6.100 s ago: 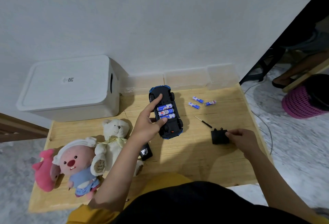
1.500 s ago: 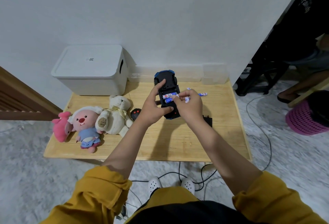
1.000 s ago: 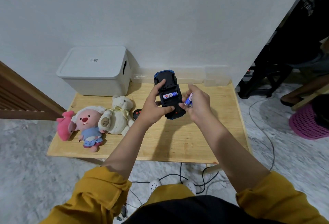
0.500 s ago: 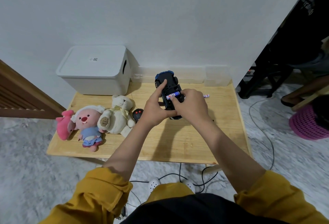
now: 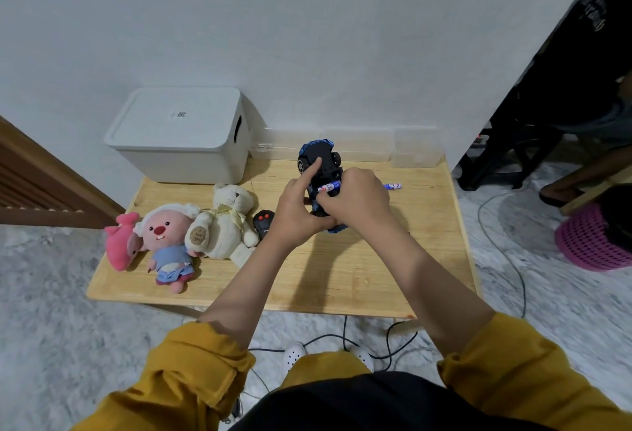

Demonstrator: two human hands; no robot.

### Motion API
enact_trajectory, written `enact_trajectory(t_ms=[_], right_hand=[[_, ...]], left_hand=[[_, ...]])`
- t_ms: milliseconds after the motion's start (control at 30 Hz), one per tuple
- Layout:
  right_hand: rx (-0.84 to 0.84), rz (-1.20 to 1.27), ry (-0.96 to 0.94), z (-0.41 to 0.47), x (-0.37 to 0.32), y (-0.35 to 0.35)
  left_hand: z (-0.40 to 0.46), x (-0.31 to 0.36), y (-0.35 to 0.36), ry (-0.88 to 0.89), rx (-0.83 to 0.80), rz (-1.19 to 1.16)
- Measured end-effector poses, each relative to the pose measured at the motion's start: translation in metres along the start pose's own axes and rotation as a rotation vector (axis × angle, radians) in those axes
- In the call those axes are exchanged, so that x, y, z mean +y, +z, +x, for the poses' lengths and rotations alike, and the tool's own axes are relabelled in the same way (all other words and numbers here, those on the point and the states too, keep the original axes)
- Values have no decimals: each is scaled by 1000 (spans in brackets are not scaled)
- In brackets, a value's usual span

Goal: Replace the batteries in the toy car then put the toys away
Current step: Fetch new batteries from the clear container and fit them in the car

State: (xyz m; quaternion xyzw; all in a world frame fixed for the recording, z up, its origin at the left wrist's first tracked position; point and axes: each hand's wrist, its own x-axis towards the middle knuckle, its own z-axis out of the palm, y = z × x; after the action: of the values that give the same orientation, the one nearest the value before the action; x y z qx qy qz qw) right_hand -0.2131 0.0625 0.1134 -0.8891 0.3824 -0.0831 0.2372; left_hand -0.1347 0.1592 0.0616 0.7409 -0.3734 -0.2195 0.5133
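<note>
The blue-and-black toy car (image 5: 319,160) lies upside down on the wooden table (image 5: 342,276), its front lifted slightly. My left hand (image 5: 295,206) grips the car's side, with the index finger stretched along the underside. My right hand (image 5: 355,198) covers the open battery compartment, its fingertips pinched on a blue-and-white battery (image 5: 330,187) that sits in it. Another battery (image 5: 392,186) lies loose on the table just right of my right hand. The rest of the compartment is hidden under my fingers.
A black remote (image 5: 263,222) lies left of the car, beside a white bear (image 5: 225,222), a pink-faced plush (image 5: 167,242) and a pink plush (image 5: 119,242). A lidded white storage box (image 5: 181,133) stands back left. Clear containers (image 5: 415,148) line the wall. Cables run across the floor.
A second ago my right hand held a battery off to the car's right. It has come back over the compartment and closed on the battery there. My left hand still holds the car.
</note>
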Motion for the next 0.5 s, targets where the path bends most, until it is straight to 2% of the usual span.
enact_trajectory(t_ms=[200, 400, 500], right_hand=[[10, 28, -16, 0, -3, 3], [8, 36, -22, -2, -3, 7], [20, 44, -87, -3, 0, 8]], left_hand=[[0, -2, -1, 42, 39, 11], [-2, -3, -3, 9, 32, -11], [-2, -4, -5, -12, 28, -39]])
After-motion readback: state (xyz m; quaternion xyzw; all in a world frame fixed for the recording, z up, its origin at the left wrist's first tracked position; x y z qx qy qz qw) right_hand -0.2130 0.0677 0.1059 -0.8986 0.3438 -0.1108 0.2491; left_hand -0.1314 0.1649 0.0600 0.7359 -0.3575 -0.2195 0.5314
